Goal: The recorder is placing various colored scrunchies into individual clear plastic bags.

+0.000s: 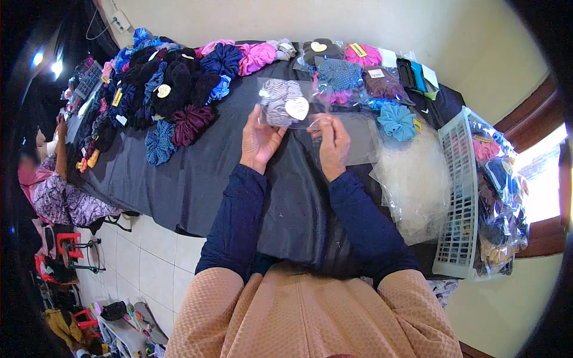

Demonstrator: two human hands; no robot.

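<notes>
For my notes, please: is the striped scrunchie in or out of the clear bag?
In. The striped scrunchie lies inside the clear bag, whose plastic extends beyond it. Whether the bag is sealed, I cannot tell.

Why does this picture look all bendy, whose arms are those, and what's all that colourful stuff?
There's no robot here, just a person's own two hands. The person wears a camera on their head, looking down, so their arms come in from the bottom. Its wide fisheye lens bends straight edges.

The left hand holds up a clear bag with a striped scrunchie and a heart-shaped tag in it. The right hand's fingers are at the bag's right side.

On the dark cloth lie a big heap of scrunchies, a light blue scrunchie and see-through bags. The white basket on the right holds more bagged things.
</notes>
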